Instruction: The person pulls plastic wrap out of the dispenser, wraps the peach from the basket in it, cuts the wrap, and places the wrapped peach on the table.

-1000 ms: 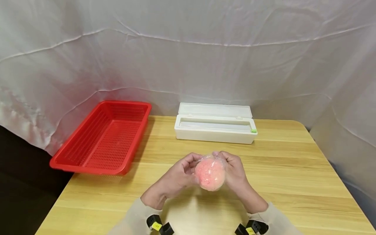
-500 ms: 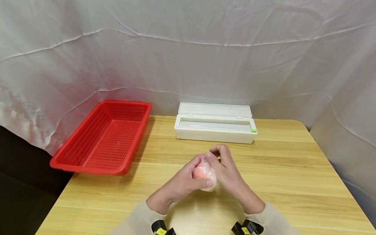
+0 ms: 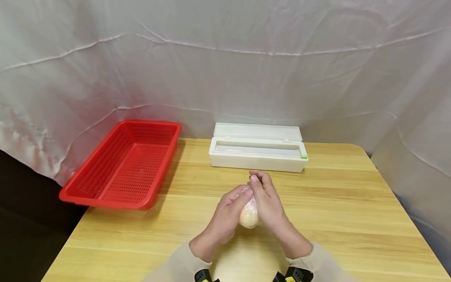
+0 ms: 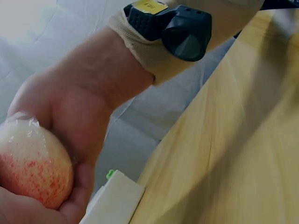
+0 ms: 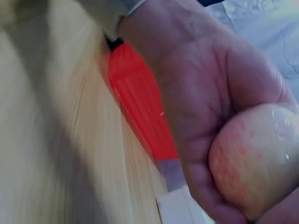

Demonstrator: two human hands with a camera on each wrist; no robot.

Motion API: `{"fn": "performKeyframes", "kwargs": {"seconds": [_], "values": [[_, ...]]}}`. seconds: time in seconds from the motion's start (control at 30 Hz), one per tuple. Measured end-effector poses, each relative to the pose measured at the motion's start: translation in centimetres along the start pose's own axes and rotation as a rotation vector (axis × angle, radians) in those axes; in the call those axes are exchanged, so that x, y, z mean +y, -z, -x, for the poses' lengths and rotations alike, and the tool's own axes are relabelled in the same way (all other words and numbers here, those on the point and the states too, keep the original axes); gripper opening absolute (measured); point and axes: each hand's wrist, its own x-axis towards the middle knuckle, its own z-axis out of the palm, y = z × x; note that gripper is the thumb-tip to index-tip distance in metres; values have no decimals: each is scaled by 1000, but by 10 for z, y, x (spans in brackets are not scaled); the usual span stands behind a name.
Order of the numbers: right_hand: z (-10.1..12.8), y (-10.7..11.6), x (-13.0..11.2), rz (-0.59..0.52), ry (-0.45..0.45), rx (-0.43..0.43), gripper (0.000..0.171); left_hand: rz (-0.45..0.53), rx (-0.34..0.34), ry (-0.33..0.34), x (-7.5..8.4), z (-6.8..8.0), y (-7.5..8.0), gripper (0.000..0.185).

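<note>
A pale peach with red speckles, covered in clear plastic film, is held between both hands above the table. My left hand grips its left side, the thumb pressing the film near the top. On the other side my right hand curls round the fruit, its thumb at the gathered film. Glossy film shows on the peach in the left wrist view, with the right palm behind it. From the right wrist, the left fingers wrap under the peach. The film's ends are mostly hidden by the fingers.
Behind the hands stands a long white box, its lid raised and a green tab at its right end. A red perforated basket sits at the left of the wooden table. Grey cloth hangs behind.
The peach has been turned in the hands, from its pink side to a paler side facing up. Both hands have drawn closer together, the left thumb moving up to the film.
</note>
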Motion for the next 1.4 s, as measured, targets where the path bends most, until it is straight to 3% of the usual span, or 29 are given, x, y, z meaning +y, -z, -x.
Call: {"fn": "performKeyframes", "kwargs": {"seconds": [0.17, 0.27, 0.37, 0.43, 0.6, 0.67, 0.87, 1.0, 1.17, 1.4], "values": [[-1, -13, 0, -154, -42, 208, 37, 127, 135, 25, -5, -3, -5, 40], [2, -17, 5, -139, 25, 221, 42, 207, 239, 36, -7, -5, -7, 36], [10, -23, 12, -61, 138, 168, 46, 229, 309, -9, -6, -6, -9, 31], [15, -27, 16, -9, 194, 153, 46, 149, 324, -57, -6, -6, -9, 30], [16, -35, 21, -14, 268, 192, 44, -293, 316, -229, -1, -3, -8, 32], [15, -36, 22, -29, 290, 215, 45, -411, 303, -290, 0, -3, -8, 34], [16, -35, 16, -72, 289, 250, 45, -482, 273, -385, 0, 0, -10, 36], [18, -38, 13, -95, 272, 260, 42, -453, 280, -376, 1, 0, -9, 39], [18, -43, 15, -103, 252, 251, 43, -436, 266, -307, 3, -3, -5, 35], [15, -33, 10, -311, 101, 132, 48, -334, 283, -193, 5, -2, -4, 42]]}}
